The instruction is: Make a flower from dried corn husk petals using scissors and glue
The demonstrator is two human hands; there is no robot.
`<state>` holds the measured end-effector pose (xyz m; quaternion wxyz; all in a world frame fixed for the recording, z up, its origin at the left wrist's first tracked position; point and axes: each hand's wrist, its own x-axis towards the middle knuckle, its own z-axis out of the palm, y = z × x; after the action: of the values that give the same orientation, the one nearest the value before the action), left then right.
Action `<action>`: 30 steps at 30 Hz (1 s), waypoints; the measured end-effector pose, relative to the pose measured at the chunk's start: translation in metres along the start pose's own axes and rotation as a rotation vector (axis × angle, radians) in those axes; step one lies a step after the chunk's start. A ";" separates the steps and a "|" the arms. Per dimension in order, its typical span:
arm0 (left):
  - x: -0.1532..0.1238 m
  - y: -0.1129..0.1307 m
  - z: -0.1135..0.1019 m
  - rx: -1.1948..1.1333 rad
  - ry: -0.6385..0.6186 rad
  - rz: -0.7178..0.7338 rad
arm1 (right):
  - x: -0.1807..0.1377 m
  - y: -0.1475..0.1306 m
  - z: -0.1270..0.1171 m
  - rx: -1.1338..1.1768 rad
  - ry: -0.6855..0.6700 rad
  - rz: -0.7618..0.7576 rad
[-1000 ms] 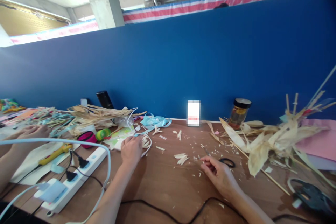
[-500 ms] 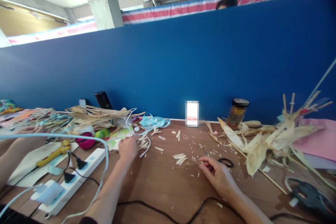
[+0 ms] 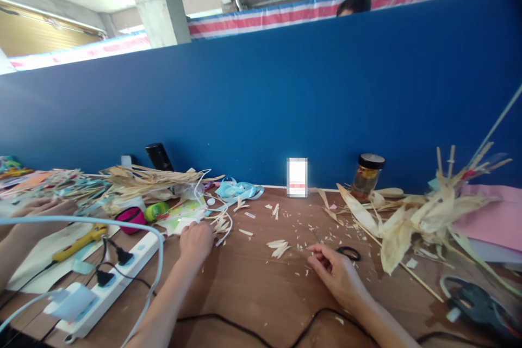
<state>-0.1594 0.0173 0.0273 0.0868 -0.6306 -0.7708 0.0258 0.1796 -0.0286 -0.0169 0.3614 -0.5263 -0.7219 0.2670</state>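
Observation:
My left hand (image 3: pixel 197 240) rests low over the table at the edge of a green and white printed sheet (image 3: pixel 181 216). Its fingers curl downward, and whatever is under them is hidden. Pale strips of corn husk (image 3: pixel 222 224) lie just right of it. My right hand (image 3: pixel 333 272) is over the table with thumb and fingertips drawn together; anything between them is too small to make out. Right behind it lie scissors with black handles (image 3: pixel 349 253), partly covered by the hand. A small pile of cut husk petals (image 3: pixel 278 248) sits between my hands.
A co-worker's hands (image 3: pixel 44 212) are at the far left, near a yellow glue gun (image 3: pixel 77 244). A white power strip (image 3: pixel 118 283) with cables lies left of my arm. At right are a lidded jar (image 3: pixel 367 176), dried husks (image 3: pixel 402 234) and a black device (image 3: pixel 481 304).
My left hand has shifted slightly toward me beside the printed sheet. My right hand keeps nearly the same pose. The whole view has moved a little.

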 end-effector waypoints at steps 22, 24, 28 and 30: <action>-0.005 -0.015 0.008 -0.200 -0.097 0.028 | 0.000 0.000 -0.001 0.004 -0.021 0.007; -0.004 -0.018 0.007 -0.252 -0.112 0.041 | 0.000 0.001 0.000 0.002 -0.023 0.011; 0.000 -0.026 0.001 -0.289 -0.063 0.003 | 0.000 0.001 0.000 -0.006 -0.030 0.006; 0.003 -0.033 -0.003 -0.296 -0.030 -0.028 | 0.000 0.002 0.000 -0.008 -0.026 0.005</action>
<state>-0.1917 0.0128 0.0357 -0.0182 -0.6254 -0.7760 -0.0800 0.1802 -0.0277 -0.0181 0.3490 -0.5261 -0.7262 0.2721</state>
